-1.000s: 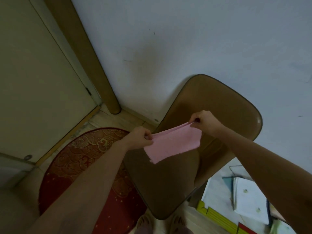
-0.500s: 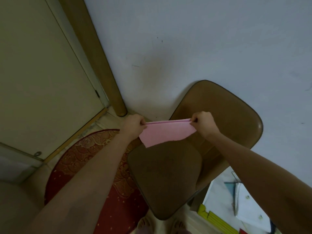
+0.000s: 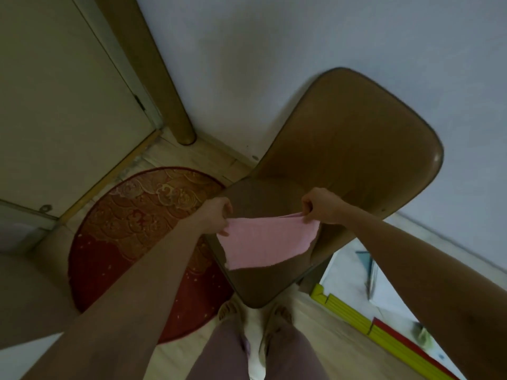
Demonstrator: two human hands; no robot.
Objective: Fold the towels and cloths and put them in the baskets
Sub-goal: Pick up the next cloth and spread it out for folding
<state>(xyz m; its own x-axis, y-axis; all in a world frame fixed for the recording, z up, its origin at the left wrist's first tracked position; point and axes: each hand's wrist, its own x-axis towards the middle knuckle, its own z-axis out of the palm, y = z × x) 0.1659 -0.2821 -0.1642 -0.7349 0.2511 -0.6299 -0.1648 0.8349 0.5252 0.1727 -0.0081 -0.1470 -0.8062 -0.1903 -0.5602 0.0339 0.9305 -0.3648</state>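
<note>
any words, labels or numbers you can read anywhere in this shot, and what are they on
None can be read.
The pink cloth held between the left hand and right hand is plain, with no label in view.
The brown chair shows no brand or mark.
The red rug has only a gold ornamental pattern, no letters.
The papers on the floor at the right are too blurred to read.

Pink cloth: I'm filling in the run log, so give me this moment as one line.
phase: folding | pink cloth: held stretched above chair | left hand: pinches left end | right hand: pinches right end | baskets: not in view
</note>
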